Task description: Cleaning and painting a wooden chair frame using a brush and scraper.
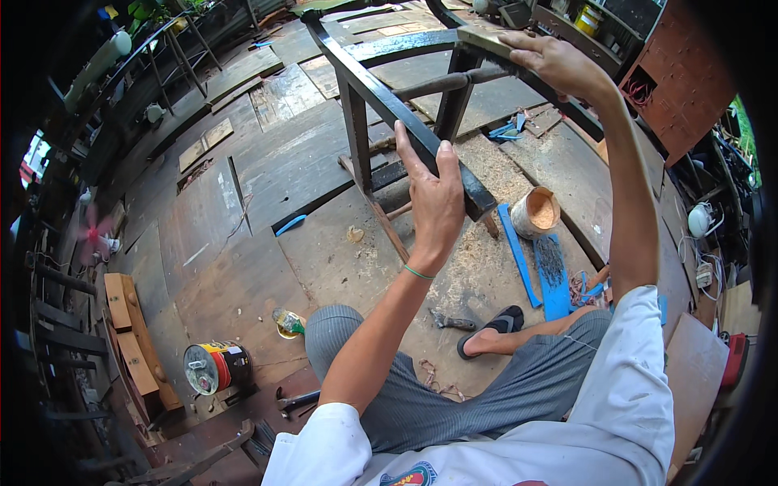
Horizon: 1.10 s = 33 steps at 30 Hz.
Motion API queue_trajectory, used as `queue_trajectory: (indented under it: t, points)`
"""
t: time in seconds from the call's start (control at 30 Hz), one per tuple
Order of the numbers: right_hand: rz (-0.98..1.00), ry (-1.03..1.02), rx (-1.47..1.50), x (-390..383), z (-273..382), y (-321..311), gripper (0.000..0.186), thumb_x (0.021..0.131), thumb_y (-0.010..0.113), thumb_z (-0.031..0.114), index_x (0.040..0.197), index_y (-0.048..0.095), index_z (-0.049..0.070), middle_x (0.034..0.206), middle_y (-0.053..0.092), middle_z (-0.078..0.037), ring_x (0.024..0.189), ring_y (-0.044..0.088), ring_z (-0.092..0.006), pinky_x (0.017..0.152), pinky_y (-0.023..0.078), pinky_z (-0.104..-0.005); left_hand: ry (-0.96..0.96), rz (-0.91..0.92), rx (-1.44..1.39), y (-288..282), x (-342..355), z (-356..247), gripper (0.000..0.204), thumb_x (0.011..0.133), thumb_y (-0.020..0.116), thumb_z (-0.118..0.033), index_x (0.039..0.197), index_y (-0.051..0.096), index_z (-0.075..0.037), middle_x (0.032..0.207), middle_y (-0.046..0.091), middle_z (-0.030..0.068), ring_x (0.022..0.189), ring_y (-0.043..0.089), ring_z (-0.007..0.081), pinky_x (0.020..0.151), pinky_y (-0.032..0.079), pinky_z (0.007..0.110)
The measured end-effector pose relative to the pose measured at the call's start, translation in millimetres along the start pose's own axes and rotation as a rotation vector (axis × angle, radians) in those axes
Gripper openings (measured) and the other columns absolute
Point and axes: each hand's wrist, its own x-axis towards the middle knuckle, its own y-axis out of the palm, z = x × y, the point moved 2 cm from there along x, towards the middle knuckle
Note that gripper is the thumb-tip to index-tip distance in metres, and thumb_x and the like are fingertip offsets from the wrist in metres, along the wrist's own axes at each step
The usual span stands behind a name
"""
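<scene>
A dark, glossy wooden chair frame (374, 87) without a seat stands tilted in front of me. My left hand (436, 198) grips its near rail, with the forefinger and thumb along the wood and the other fingers mostly hidden. At the frame's far right corner, my right hand (563, 69) is closed on a wooden-backed brush (484, 40). Dark bristles show under the brush, against or just over the right-hand rail. A turned crossbar (433, 85) joins the legs below.
Sawdust and uneven boards cover the floor (324, 235). Near my foot are a tub of light powder (537, 212) and blue strips (553, 275). To the left lie a paint can (217, 368), a jar (288, 324), a hammer (298, 399) and wooden blocks (134, 340). An orange-brown cabinet (681, 81) stands far right.
</scene>
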Motion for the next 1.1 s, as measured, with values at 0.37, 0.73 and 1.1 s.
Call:
queue_trajectory:
  t: [0.37,0.73,1.1]
  points:
    - [-0.385,-0.406,-0.071,-8,9,42,0.04,0.094,0.049,0.036,0.134,0.051,0.03,0.087,0.067,-0.019,0.063,0.066,-0.0306,0.065,0.055,-0.0412,0.055,-0.031,0.012,-10,2,3,0.074,0.095,0.044,-0.029,0.148,-0.001,-0.003,0.079,0.054,0.0081,0.064,0.05,0.0145,0.06,0.045,0.033]
    - [-0.353,0.027,-0.1,-37,-13,50,0.045,0.094,0.05,0.038,0.138,0.045,0.031,0.112,0.064,-0.015,0.093,0.065,-0.0332,0.083,0.05,-0.0386,0.127,-0.046,-0.047,-5,9,7,0.073,0.095,0.045,-0.027,0.148,0.001,-0.001,0.083,0.052,0.0076,0.067,0.051,0.014,0.063,0.047,0.032]
    - [-0.339,-0.14,-0.106,0,-5,46,0.041,0.094,0.047,0.041,0.133,0.051,0.027,0.107,0.064,-0.02,0.1,0.061,-0.0369,0.086,0.048,-0.0451,0.125,-0.053,-0.031,-6,5,12,0.072,0.095,0.044,-0.026,0.147,0.002,-0.001,0.084,0.055,0.0112,0.067,0.054,0.0162,0.06,0.046,0.032]
